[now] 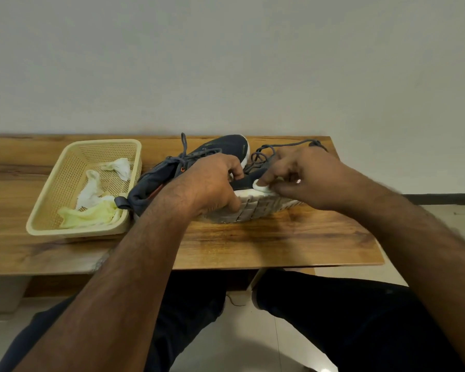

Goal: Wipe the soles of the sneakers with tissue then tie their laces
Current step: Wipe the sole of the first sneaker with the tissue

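Note:
A dark grey sneaker [255,208] lies tipped on its side on the wooden table [279,242], its pale ridged sole facing me. My left hand [212,183] grips this sneaker, with the fingers over the upper and the thumb on the sole. My right hand [304,178] pinches a small wad of white tissue [262,187] and presses it against the sole's upper edge. The second dark grey sneaker [223,146] stands behind, its grey laces [285,147] loose and untied.
A cream plastic basket [51,216] stands on the table's left part and holds several crumpled white and yellowish tissues [91,194]. A plain wall rises right behind the table. My legs in dark trousers are under the table's front edge.

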